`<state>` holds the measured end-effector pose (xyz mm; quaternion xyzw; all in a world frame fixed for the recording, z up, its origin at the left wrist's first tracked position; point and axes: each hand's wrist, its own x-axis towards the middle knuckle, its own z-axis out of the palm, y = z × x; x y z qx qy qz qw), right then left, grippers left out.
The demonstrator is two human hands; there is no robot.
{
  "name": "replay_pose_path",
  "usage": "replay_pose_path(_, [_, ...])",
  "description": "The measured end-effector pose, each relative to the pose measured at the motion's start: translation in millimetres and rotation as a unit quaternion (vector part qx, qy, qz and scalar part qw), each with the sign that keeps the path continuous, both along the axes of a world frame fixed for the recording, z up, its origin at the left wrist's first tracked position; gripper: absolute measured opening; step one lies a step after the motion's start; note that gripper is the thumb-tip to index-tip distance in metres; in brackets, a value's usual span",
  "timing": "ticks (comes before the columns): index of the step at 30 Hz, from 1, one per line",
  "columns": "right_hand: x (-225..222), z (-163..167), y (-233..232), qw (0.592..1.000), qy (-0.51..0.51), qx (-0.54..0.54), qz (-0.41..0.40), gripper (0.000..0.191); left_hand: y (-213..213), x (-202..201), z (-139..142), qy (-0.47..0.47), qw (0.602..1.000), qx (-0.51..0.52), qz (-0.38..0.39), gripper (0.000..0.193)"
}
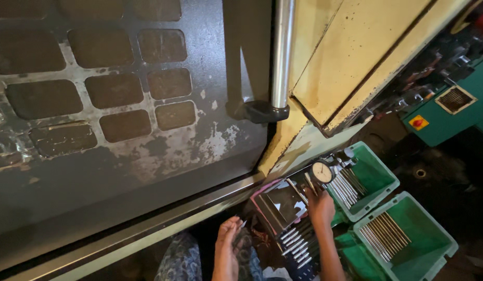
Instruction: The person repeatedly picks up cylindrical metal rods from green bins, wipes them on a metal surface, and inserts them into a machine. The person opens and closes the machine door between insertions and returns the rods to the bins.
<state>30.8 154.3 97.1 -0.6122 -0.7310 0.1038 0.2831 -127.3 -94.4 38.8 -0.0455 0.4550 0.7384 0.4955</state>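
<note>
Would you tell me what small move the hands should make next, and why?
Probably bring the left hand, which pinches a small metal pin, toward the dial gauge. The right hand already rests at the gauge stand, and more pins lie waiting below.

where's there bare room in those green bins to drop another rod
The near green bin has bare floor right of its rod bundle. The far green bin is open right of its rods. It is crowded by the dial gauge and right hand; the left hand hangs apart.
</note>
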Motion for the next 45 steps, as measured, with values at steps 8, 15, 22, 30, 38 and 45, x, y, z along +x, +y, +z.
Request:
replay_pose_path(8, [10,-24,17,0.988,0.085,-0.056,0.116,0.033,7,-8,-10,-0.004,0.999,0.038,-0.025,0.037])
replay_pose_path(15, [10,-43,2,0.993,0.005,0.111,0.025,0.049,11,-5,-1,0.014,0.998,0.027,-0.058,0.034])
replay_pose_path(22, [23,-18,-53,0.994,-0.001,0.074,0.080,0.029,16,2,-3,-0.005,0.998,0.044,-0.050,0.028])
replay_pose_path(30, [-15,-6,-86,0.929,0.316,-0.095,0.167,0.023,8,10,5,-0.011,0.993,0.077,-0.088,0.024])
replay_pose_path(38, [-23,-29,-93,0.944,0.280,-0.087,0.149,0.019,6,-1,-3,-0.005,0.993,0.087,-0.081,0.024])
replay_pose_path(45, [-24,-44,-84,0.948,0.282,-0.099,0.107,0.016,9,-3,7,-0.004,0.992,0.077,-0.096,0.024])
